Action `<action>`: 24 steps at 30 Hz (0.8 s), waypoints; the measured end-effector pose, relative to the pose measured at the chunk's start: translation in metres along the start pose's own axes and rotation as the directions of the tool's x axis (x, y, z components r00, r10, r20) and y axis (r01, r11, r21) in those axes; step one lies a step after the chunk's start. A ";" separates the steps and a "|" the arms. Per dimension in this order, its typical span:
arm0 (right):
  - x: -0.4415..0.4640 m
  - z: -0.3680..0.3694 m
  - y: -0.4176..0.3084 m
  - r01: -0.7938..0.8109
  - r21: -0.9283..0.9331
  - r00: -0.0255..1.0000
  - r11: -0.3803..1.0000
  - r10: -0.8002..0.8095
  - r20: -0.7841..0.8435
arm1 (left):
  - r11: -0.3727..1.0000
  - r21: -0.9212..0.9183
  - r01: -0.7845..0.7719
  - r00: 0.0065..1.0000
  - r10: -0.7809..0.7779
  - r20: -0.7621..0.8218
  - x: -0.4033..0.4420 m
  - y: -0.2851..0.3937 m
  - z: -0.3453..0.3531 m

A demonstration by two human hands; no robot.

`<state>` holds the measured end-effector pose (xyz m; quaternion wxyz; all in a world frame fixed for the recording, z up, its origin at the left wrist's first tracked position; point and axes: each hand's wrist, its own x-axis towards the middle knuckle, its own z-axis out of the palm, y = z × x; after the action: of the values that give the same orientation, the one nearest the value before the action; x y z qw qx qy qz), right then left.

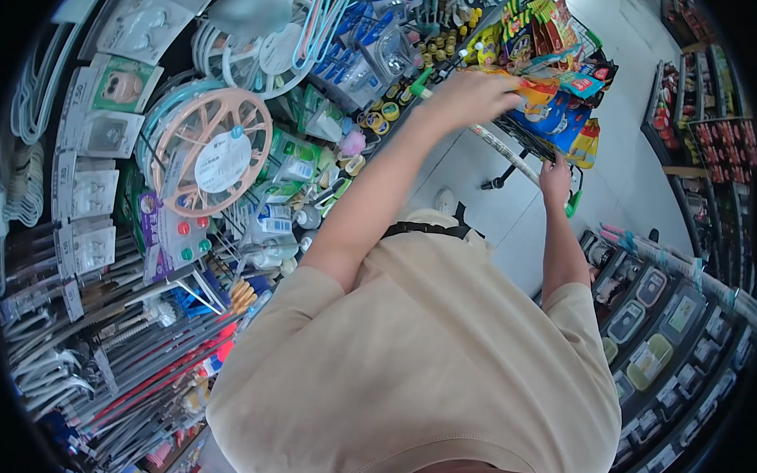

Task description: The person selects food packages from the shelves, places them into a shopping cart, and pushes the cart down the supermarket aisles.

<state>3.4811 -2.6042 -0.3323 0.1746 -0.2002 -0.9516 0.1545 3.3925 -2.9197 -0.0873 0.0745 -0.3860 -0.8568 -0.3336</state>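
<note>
My left hand (474, 97) reaches over a shopping cart, palm down with its fingers stretched out. Its fingertips are at the edge of an orange snack bag (540, 89); I cannot tell whether they touch it. My right hand (556, 180) is closed around the right end of the cart handle (500, 147), near a green corner piece. Several bright snack bags fill the cart, among them a blue bag (551, 122) and a yellow bag (586, 143) just past my right hand.
On the left, a shelf display holds a pink round hanger rack (213, 152), packaged hooks (93, 192) and long metal poles (141, 361). Lidded food containers (650, 360) line a shelf on the right. Pale floor tiles (615, 78) run past the cart towards more shelves (708, 133).
</note>
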 end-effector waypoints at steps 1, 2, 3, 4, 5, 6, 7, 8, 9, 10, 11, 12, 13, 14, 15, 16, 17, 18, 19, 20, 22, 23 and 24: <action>0.000 0.001 0.003 0.004 0.009 1.000 1.000 -0.005 0.014 | 0.994 0.028 0.105 0.988 -0.108 0.111 0.005 -0.030 0.016; -0.002 -0.003 -0.002 -0.010 0.030 1.000 1.000 0.010 0.003 | 0.988 0.079 0.132 0.983 -0.141 0.119 0.003 -0.055 0.030; -0.002 -0.005 -0.005 -0.026 0.031 1.000 0.999 0.027 -0.005 | 0.989 0.044 0.141 0.978 -0.146 0.147 0.003 -0.091 0.052; -0.003 -0.007 -0.006 -0.023 0.031 1.000 0.999 0.023 0.000 | 0.988 0.009 0.152 0.973 -0.151 0.177 -0.002 -0.124 0.076; -0.003 -0.007 -0.006 -0.019 0.032 1.000 0.999 0.019 0.004 | 0.990 0.010 0.138 0.972 -0.138 0.189 -0.015 -0.148 0.098; -0.002 -0.006 -0.005 -0.002 0.032 1.000 0.999 0.002 -0.015 | 0.975 0.120 0.185 0.948 -0.210 0.241 -0.027 -0.170 0.117; -0.002 -0.005 -0.004 -0.022 0.034 1.000 0.999 0.022 -0.021 | 0.947 0.232 0.221 0.916 -0.283 0.284 -0.031 -0.180 0.125; -0.002 -0.003 -0.002 -0.009 0.025 1.000 1.000 0.010 -0.025 | 0.951 0.232 0.203 0.916 -0.268 0.300 -0.030 -0.179 0.127; -0.002 -0.003 -0.002 0.002 0.015 1.000 1.000 -0.002 -0.031 | 0.927 0.297 0.228 0.887 -0.324 0.329 -0.030 -0.175 0.127; -0.003 -0.003 -0.002 -0.028 -0.002 0.999 1.000 0.028 -0.015 | 0.898 0.364 0.247 0.855 -0.379 0.355 -0.027 -0.171 0.127; -0.004 -0.003 -0.003 -0.057 -0.001 0.998 0.998 0.057 -0.020 | 0.904 0.365 0.222 0.854 -0.361 0.375 -0.020 -0.169 0.126; -0.004 -0.003 -0.003 -0.037 -0.004 0.999 0.999 0.037 -0.023 | 0.869 0.391 0.303 0.798 -0.456 0.395 -0.013 -0.170 0.131; -0.004 -0.004 -0.002 -0.012 -0.008 1.000 1.000 0.011 -0.028 | 0.824 0.418 0.382 0.733 -0.546 0.406 -0.006 -0.171 0.135; -0.004 -0.006 -0.003 -0.022 -0.005 1.000 1.000 0.021 -0.020 | 0.820 0.436 0.370 0.723 -0.549 0.420 -0.001 -0.174 0.135; -0.004 -0.007 -0.003 -0.038 -0.008 0.999 0.999 0.038 -0.030 | 0.829 0.435 0.352 0.728 -0.534 0.429 0.005 -0.172 0.134; -0.003 -0.008 -0.004 -0.040 0.008 0.999 0.999 0.040 -0.016 | 0.797 0.469 0.381 0.693 -0.582 0.425 0.008 -0.169 0.133; -0.004 -0.008 -0.004 -0.042 0.026 0.999 0.999 0.042 -0.001 | 0.761 0.504 0.408 0.655 -0.629 0.419 0.011 -0.166 0.132; -0.003 -0.009 -0.005 -0.054 0.035 0.998 0.998 0.053 0.014 | 0.748 0.527 0.404 0.653 -0.639 0.405 0.013 -0.165 0.134; -0.004 -0.010 -0.005 -0.072 0.033 0.997 0.997 0.072 0.009 | 0.755 0.529 0.387 0.657 -0.629 0.417 0.015 -0.164 0.135; -0.003 -0.012 -0.006 -0.078 0.035 0.997 0.996 0.077 0.022 | 0.742 0.536 0.403 0.652 -0.644 0.401 0.017 -0.164 0.137; -0.004 -0.013 -0.008 -0.085 0.041 0.996 0.996 0.084 0.028 | 0.722 0.534 0.440 0.629 -0.672 0.391 0.021 -0.160 0.135; -0.005 -0.014 -0.009 -0.100 0.039 0.995 0.994 0.099 0.029 | 0.727 0.536 0.429 0.628 -0.666 0.402 0.022 -0.158 0.134; -0.005 -0.015 -0.009 -0.096 0.042 0.995 0.994 0.095 0.033 | 0.723 0.531 0.442 0.634 -0.670 0.386 0.024 -0.159 0.134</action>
<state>3.4877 -2.6111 -0.3170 0.1565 -0.2392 -0.9399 0.1865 3.2807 -2.8972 -0.2624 -0.2112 -0.1523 -0.9648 -0.0368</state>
